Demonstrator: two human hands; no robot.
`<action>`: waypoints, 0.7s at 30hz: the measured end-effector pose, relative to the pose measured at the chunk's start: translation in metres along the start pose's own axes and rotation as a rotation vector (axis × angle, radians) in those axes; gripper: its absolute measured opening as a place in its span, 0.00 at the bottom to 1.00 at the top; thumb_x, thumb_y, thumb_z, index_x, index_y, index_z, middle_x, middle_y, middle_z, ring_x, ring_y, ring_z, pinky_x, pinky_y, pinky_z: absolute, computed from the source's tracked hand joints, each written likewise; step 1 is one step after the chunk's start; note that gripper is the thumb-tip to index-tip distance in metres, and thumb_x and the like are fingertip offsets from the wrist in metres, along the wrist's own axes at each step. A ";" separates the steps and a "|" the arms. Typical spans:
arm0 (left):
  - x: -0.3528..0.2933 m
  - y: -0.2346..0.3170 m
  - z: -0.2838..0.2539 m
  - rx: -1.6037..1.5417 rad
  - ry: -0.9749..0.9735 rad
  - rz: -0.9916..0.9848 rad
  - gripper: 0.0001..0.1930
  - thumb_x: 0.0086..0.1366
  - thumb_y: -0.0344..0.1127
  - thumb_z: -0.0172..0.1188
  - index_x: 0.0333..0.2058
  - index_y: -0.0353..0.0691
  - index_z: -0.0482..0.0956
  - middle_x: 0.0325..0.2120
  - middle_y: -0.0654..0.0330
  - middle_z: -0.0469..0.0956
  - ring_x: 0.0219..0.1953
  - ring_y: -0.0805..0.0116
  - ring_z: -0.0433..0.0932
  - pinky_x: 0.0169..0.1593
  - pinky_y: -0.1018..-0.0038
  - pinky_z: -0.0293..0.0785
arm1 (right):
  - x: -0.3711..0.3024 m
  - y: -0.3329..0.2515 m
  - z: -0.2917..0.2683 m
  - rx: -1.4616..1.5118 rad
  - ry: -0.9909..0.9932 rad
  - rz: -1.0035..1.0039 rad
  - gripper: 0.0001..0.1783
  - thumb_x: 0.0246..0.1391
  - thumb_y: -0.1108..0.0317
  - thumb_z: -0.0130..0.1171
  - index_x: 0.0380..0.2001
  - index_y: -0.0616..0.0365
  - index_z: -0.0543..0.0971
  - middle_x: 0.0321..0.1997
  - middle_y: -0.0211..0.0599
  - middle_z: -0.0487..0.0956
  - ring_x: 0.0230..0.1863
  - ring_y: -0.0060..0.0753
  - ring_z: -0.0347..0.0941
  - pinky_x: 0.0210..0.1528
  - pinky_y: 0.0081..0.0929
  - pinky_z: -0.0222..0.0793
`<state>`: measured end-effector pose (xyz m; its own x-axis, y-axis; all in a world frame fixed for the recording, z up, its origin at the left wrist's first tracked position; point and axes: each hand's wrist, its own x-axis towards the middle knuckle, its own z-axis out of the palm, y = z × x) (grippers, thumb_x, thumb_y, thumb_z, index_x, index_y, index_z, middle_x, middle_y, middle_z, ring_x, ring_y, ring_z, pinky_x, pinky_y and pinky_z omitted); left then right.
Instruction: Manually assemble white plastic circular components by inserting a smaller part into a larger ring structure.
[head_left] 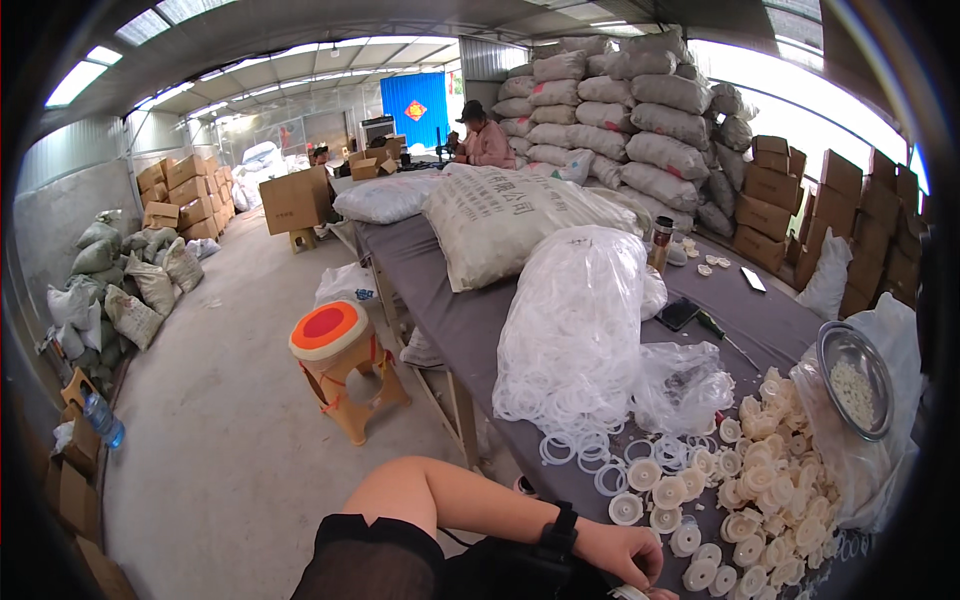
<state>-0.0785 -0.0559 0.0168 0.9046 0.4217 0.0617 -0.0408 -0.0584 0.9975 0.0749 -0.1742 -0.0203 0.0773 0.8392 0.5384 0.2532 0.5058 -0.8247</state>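
My left hand (628, 553) rests at the near edge of the grey table (455, 320), a black watch (558, 532) on its wrist. Its fingers curl down over a small white piece (632, 592) at the frame's bottom edge; whether they grip it is unclear. White round caps (775, 480) lie heaped just right of the hand. Loose white rings (592, 452) are scattered beyond it, below a clear bag stuffed with rings (575, 330). My right hand is out of view.
A metal bowl (855, 378) of small white bits sits on a bag at the right. A big printed sack (500, 215), a bottle (660, 243) and a dark phone (678, 313) lie farther along the table. An orange-topped stool (335, 345) stands left. Another person (483, 140) works at the back.
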 end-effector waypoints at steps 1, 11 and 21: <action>0.000 0.001 0.002 -0.023 -0.013 -0.002 0.11 0.56 0.34 0.61 0.30 0.30 0.77 0.24 0.60 0.77 0.28 0.75 0.73 0.32 0.79 0.71 | -0.002 -0.001 0.000 0.005 0.016 0.005 0.09 0.46 0.81 0.54 0.35 0.66 0.72 0.37 0.43 0.71 0.38 0.37 0.69 0.42 0.26 0.66; -0.016 0.000 0.003 0.006 0.035 -0.041 0.12 0.58 0.37 0.59 0.34 0.32 0.77 0.25 0.64 0.77 0.29 0.80 0.72 0.33 0.82 0.68 | -0.009 -0.004 0.006 0.057 0.071 0.148 0.08 0.45 0.81 0.56 0.32 0.67 0.72 0.37 0.43 0.72 0.38 0.35 0.69 0.42 0.24 0.65; -0.021 0.009 0.004 0.260 0.002 -0.059 0.20 0.55 0.37 0.63 0.46 0.36 0.74 0.35 0.60 0.72 0.39 0.72 0.72 0.43 0.77 0.67 | -0.003 0.013 0.002 -0.044 0.017 0.105 0.13 0.39 0.75 0.63 0.33 0.61 0.74 0.31 0.40 0.76 0.32 0.38 0.74 0.38 0.31 0.71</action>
<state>-0.0959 -0.0688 0.0245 0.9016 0.4326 0.0044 0.1223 -0.2646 0.9566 0.0762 -0.1693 -0.0328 0.1223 0.8834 0.4523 0.2850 0.4052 -0.8686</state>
